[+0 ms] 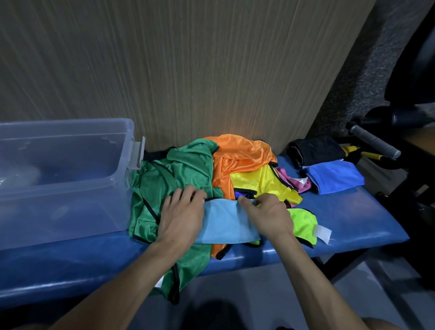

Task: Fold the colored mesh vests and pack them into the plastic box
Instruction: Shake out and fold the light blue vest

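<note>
A long blue padded bench (345, 218) runs across the lower half of the frame, set against a tall wood-grain panel (178, 64) that fills the upper left and centre. At the left, a clear plastic storage box (63, 184) with no lid on it stands on the bench; its inside is hazy, with only a pale shape low on the left that cannot be made out.

Just right of the box, in the middle of the frame, lies a loose heap of mesh vests. A large green mesh vest with black trim (161, 182) spreads over the bench and hangs down past its front edge. Behind it lies a crumpled orange mesh vest (239, 153), then a yellow mesh vest (257, 181), with a bit of pink fabric (297, 185) peeking out on their right. A lime-green mesh vest with a white tag (303, 224) sits at the right end of the heap.

On top of the heap, low centre, lies a light blue mesh vest folded into a band (224, 224). The left hand (182, 213) lies palm down on its left end, fingers curled over the far edge. The right hand (269, 216) holds its right end, thumb on top and the other fingers tucked under the cloth.

At the right of the frame, well apart from the heap, a folded royal-blue cloth (334, 176) and a folded black cloth (313, 149) rest on the bench.
</note>
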A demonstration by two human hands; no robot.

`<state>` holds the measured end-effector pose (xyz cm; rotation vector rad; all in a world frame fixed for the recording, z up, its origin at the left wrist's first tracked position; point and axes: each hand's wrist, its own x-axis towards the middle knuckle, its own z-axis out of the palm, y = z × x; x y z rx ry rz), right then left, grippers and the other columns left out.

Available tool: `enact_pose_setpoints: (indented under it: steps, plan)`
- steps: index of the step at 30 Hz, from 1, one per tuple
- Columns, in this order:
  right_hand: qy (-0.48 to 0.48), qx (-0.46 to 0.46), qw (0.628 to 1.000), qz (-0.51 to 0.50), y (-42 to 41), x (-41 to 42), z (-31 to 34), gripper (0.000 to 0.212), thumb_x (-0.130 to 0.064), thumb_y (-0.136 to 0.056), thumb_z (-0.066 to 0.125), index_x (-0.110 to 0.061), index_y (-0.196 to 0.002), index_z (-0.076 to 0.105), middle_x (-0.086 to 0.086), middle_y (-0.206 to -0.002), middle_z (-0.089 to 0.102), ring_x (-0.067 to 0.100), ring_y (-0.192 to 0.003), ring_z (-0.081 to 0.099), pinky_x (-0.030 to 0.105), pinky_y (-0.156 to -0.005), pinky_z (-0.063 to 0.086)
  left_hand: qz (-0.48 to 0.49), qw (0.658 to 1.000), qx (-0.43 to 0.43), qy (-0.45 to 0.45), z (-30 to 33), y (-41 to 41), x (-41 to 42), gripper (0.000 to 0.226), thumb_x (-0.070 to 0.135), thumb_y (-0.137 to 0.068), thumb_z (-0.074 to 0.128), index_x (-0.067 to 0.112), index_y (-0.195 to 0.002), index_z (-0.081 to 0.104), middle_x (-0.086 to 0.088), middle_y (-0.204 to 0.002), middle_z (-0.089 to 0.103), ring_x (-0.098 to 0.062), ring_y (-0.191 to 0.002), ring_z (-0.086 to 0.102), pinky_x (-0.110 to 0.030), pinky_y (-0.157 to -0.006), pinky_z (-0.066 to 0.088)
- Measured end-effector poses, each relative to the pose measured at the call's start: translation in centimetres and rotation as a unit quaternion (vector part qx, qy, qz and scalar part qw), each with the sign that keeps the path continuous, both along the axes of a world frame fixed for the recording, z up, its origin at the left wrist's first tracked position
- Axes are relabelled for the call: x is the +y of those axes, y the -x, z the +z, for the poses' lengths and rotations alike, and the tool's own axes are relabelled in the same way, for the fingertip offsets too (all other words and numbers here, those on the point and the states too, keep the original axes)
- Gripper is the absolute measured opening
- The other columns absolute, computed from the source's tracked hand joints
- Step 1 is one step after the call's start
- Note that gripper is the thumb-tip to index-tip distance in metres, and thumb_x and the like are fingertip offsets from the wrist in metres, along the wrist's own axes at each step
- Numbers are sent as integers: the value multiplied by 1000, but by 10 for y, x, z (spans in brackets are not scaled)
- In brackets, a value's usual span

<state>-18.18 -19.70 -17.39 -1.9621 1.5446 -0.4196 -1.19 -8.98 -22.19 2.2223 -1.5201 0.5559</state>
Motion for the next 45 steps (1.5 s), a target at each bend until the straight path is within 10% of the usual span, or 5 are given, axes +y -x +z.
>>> enact_pose_setpoints:
  steps: [8, 16, 23, 29, 45]
  plan:
    - [-179, -197, 964, -18, 5, 0, 2, 54, -59, -79, 78, -11, -76, 54, 5, -69, 50, 20, -61, 50, 30, -56, 33, -12, 999, 46, 12, -4, -5, 4, 20, 14, -97, 56, 23, -113, 63, 2, -109, 58, -26, -94, 55, -42, -80, 46]
    - [54, -91, 994, 2, -4, 18, -1, 42, -51, -97, 58, -16, -77, 47, -2, -69, 53, 27, -72, 55, 35, -57, 32, -98, 995, -11, -9, 12, -10, 8, 43, 16, -87, 49, 19, -125, 68, 2, -119, 59, -25, -103, 55, -40, -83, 47]
    - [220, -227, 942, 115, 1, 33, 16, 23, -39, -96, 67, -20, -92, 54, -11, -70, 54, 9, -64, 54, 19, -58, 37, -250, 942, 206, -82, 38, 4, 6, 64, 34, -98, 23, 24, -161, 25, 11, -161, 34, -1, -146, 28, -27, -122, 22]
    - [284, -242, 906, 201, 24, 13, 43, 17, -27, -93, 72, -17, -94, 58, -11, -82, 58, 10, -75, 55, 15, -66, 39, -294, 898, 325, -45, 58, 22, -12, 44, 35, -99, 33, 30, -140, 51, 15, -134, 57, -5, -125, 53, -35, -106, 44]
    - [-74, -447, 881, -135, 117, -133, 36, 28, -43, -89, 75, -20, -103, 67, 1, -98, 72, 13, -81, 67, 37, -70, 57, -323, 888, 305, -121, 92, 96, -183, 50, 37, -108, 40, 19, -155, 41, 16, -118, 54, 1, -117, 46, 0, -92, 26]
